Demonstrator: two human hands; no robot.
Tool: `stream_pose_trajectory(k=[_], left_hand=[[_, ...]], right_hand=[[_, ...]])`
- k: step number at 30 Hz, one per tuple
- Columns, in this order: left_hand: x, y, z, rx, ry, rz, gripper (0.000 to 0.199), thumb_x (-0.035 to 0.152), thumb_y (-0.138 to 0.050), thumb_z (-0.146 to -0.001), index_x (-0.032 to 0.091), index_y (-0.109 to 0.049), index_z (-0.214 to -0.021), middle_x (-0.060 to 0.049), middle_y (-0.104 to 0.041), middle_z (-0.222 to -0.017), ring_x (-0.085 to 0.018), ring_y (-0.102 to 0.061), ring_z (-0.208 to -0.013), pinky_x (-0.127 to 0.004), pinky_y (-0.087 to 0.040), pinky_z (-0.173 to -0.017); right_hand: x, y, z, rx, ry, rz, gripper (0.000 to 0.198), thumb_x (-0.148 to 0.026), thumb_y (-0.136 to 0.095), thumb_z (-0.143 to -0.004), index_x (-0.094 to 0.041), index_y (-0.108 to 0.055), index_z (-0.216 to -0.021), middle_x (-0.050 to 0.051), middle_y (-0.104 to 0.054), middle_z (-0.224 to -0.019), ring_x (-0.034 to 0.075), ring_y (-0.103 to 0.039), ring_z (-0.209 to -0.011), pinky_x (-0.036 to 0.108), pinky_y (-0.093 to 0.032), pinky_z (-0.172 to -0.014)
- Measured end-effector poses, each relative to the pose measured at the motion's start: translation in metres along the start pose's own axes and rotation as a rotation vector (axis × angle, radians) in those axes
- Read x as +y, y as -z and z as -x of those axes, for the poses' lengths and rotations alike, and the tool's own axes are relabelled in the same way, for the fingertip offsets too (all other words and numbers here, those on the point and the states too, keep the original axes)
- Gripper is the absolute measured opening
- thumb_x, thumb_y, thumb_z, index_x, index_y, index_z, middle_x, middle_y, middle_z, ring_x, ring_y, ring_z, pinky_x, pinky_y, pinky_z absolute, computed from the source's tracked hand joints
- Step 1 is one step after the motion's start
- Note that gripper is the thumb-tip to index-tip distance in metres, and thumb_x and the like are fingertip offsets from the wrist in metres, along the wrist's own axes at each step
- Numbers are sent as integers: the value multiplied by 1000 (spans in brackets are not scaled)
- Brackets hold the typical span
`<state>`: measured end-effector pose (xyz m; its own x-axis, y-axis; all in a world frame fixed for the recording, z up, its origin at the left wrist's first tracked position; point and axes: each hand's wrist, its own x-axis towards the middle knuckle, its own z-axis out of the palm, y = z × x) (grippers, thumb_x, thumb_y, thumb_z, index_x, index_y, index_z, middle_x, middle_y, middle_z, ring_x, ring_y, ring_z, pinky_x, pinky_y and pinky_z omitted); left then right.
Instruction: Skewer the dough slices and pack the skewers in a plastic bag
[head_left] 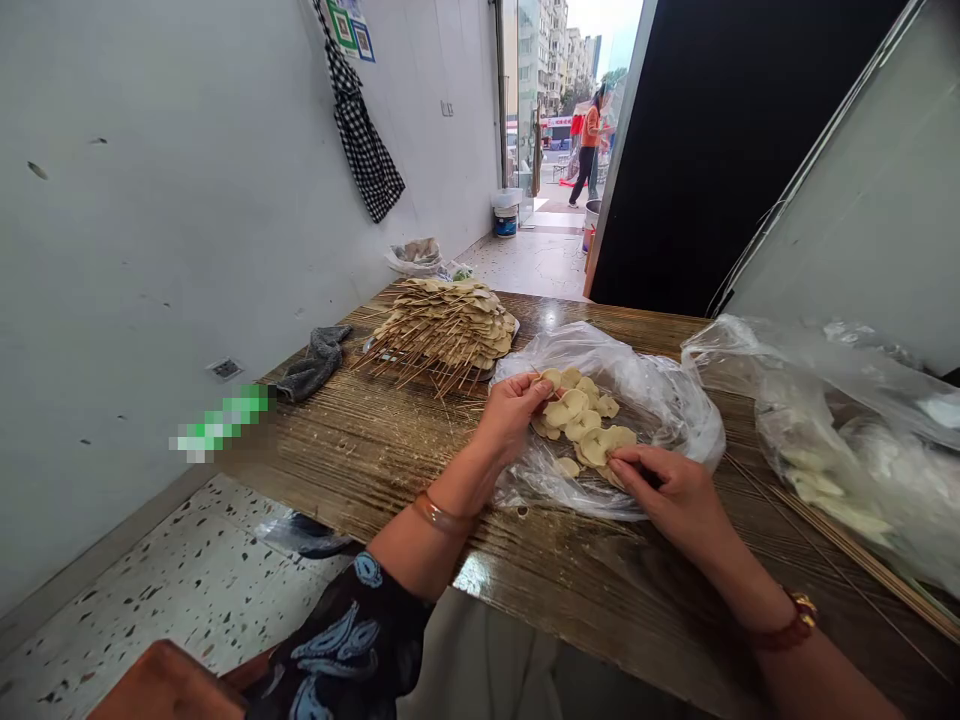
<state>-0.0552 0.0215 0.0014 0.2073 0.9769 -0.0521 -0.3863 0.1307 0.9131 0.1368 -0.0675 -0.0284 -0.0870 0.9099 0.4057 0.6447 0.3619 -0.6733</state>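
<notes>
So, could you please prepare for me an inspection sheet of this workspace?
Surface: wooden table, pale crumbs scattered on it.
Job's things: pale slices on crumpled plastic; skewered pile farther back, to the left.
Clutter: grey cloth at the left edge; plastic bag and loose sticks at right.
Left hand: fingertips pinched together beside the slices; held item hard to make out.
Right hand: pinching a slice's edge.
Cables: thin cable-like strands beside the black panel.
Surroundings: checked cloth hanging by the white wall; person beyond the doorway.
</notes>
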Motion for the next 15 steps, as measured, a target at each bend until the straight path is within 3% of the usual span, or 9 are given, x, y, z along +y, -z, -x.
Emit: stream_pose_trajectory(k=[5, 15], left_hand=[[-7, 1, -2, -26, -4, -17, 34, 39, -83, -55, 13, -66, -68, -1, -64, -62, -8, -54, -52, -20, -40, -51], [-8, -1, 1, -113, 74, 32, 38, 40, -82, -61, 13, -66, -82, -2, -68, -72, -12, -63, -60, -24, -53, -58]], right_hand=[[-1, 1, 0, 6, 5, -1, 22, -31, -54, -87, -21, -72, -83, 5, -76, -85, 22, -70, -78, 34, -54, -75], [1, 2, -2, 43, 19, 5, 21, -30, -54, -87, -20, -72, -84, 5, -76, -84, 21, -70, -76, 31, -53, -73]])
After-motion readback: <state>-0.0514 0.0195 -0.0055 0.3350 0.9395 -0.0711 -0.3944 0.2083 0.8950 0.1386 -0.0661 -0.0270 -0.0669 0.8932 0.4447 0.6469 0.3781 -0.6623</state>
